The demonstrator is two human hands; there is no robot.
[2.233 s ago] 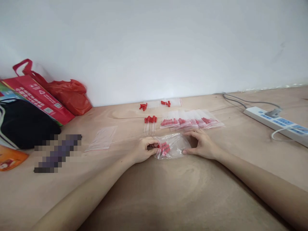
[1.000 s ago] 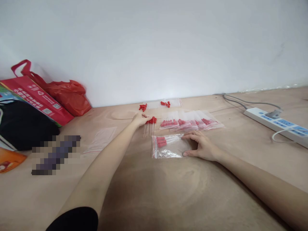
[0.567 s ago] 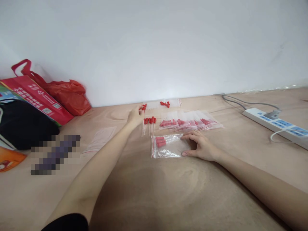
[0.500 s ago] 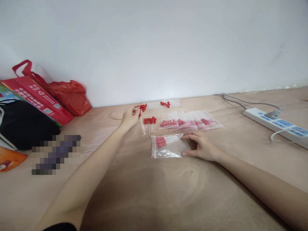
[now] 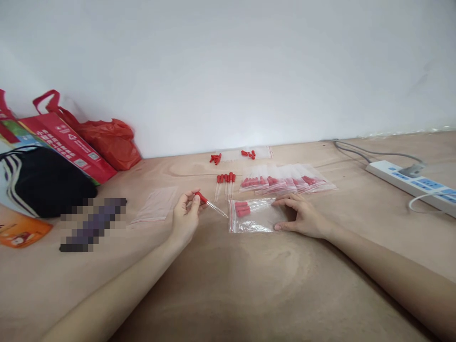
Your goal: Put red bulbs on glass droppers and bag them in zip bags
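Pinched in my left hand (image 5: 187,213) is a red-capped glass dropper (image 5: 213,207), its tip pointing right, close to the left edge of a clear zip bag (image 5: 258,224). Several red-capped droppers lie inside that bag. My right hand (image 5: 297,216) is on the bag's right end, thumb and fingers pressing its edge. Behind the bag, several loose droppers (image 5: 225,178) lie side by side on the wooden table (image 5: 249,285). To their right, filled bags (image 5: 285,180) overlap in a row.
More red caps (image 5: 215,159) and a flat bag (image 5: 263,151) lie by the wall. Plastic bags (image 5: 155,205) lie left. Further left are a blurred dark object (image 5: 94,225), a black bag (image 5: 50,183) and red bags (image 5: 107,137). A power strip (image 5: 413,183) is at right.
My left hand has come back toward me from the loose droppers, with a dropper in it, and is now beside the bag. My right hand has stayed on the bag. The view has shifted slightly left.
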